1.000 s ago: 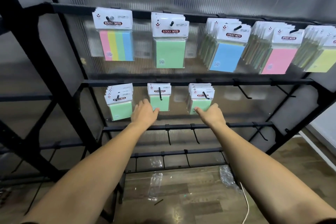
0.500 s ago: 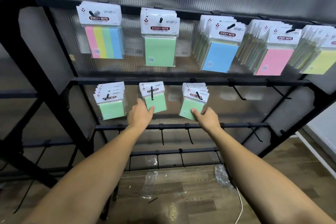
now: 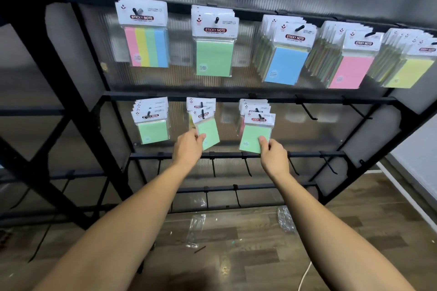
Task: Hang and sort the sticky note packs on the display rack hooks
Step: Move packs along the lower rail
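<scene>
On the black display rack [image 3: 165, 99] the second rail carries three hooks of small sticky note packs. My left hand [image 3: 189, 147] pinches the bottom corner of the front green pack on the middle hook [image 3: 209, 132], which hangs tilted. My right hand [image 3: 272, 153] pinches the lower edge of the front green pack on the right hook [image 3: 255, 136], pulled forward from the packs behind it. A third group of green packs [image 3: 152, 129] hangs untouched at the left.
The top rail holds large packs: multicolour [image 3: 146, 46], green [image 3: 214, 58], blue [image 3: 286, 65], pink [image 3: 352, 71] and yellow [image 3: 409, 73]. Bare hooks [image 3: 307, 111] stick out right of my hands and along the lower rails. Plastic wrappers [image 3: 196, 229] lie on the wooden floor.
Both hands went from touching the small green packs to pinching their lower edges and drawing them forward along the hooks. The view shifted slightly.
</scene>
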A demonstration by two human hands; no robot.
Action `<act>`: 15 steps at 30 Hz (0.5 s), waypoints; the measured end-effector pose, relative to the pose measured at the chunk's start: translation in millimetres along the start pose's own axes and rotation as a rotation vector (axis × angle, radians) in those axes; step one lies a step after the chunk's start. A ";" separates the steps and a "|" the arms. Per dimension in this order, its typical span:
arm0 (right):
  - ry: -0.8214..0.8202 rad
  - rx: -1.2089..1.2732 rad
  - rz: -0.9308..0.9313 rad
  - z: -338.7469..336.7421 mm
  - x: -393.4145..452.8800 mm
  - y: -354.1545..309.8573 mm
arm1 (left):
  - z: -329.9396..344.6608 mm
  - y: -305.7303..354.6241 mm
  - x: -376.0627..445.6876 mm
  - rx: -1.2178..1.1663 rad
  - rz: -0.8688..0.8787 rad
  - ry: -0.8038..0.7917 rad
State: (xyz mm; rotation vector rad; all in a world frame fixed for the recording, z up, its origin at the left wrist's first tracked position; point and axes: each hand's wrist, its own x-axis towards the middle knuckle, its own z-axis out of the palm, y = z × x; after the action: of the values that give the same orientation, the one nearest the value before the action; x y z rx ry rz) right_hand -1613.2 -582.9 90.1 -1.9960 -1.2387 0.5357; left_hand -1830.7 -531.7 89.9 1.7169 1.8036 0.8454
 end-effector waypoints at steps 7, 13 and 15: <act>0.067 0.166 -0.087 -4.7 -36.2 -12.4 | -33.2 -13.6 -38.6 -0.047 0.093 0.009; 0.042 0.207 -0.261 -11.6 -59.0 -41.0 | -70.0 -7.3 -59.8 -0.107 0.201 0.041; 0.064 0.227 -0.303 -15.6 -64.1 -55.1 | -82.2 -1.5 -66.4 -0.130 0.216 0.039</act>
State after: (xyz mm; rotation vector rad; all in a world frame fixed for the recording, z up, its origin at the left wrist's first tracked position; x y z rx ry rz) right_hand -1664.6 -630.0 140.5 -1.5900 -1.3452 0.4370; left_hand -1886.7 -605.5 140.7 1.8436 1.5680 1.0669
